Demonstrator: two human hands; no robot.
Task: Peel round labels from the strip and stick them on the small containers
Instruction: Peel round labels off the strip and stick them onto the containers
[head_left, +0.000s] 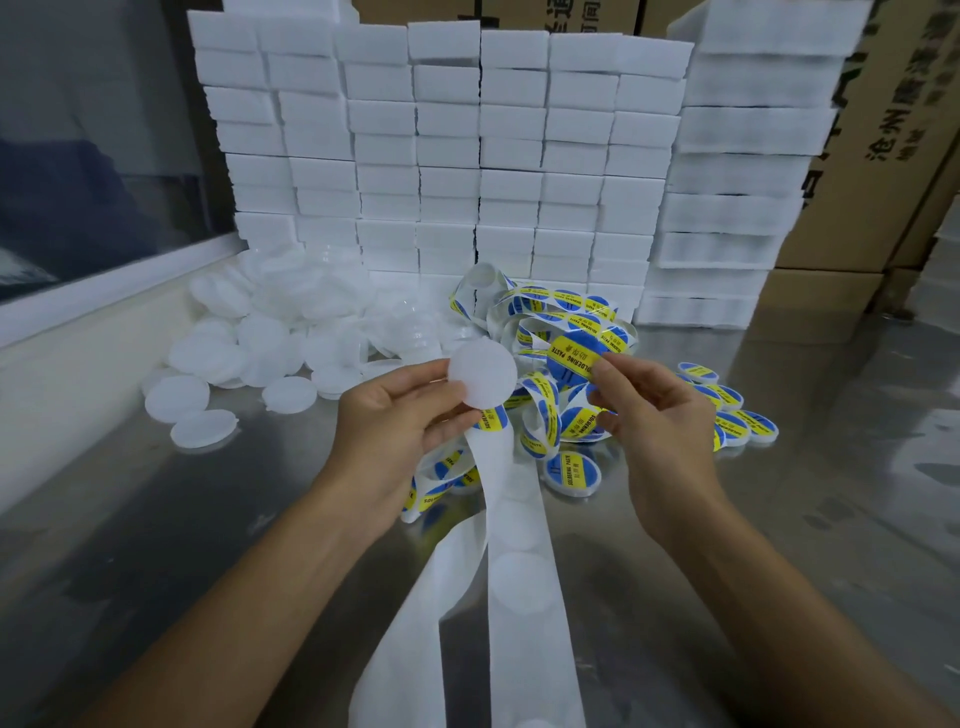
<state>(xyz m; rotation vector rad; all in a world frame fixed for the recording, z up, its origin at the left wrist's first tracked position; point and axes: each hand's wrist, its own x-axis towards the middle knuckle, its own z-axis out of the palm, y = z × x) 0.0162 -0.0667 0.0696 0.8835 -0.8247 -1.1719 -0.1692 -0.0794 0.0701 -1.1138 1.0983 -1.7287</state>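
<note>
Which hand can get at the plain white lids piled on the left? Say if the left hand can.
Probably not yet: the left hand is holding a lid, though the way to the pile looks clear.

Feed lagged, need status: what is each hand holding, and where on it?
Left hand: unlabeled white container, pinched at its lower-left rim. Right hand: peeled round label, held by its right edge.

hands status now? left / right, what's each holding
Left hand: closed on a blank white container, with the label strip pinched below it.
Right hand: closed on a peeled round label, pinched at its edge.
</note>
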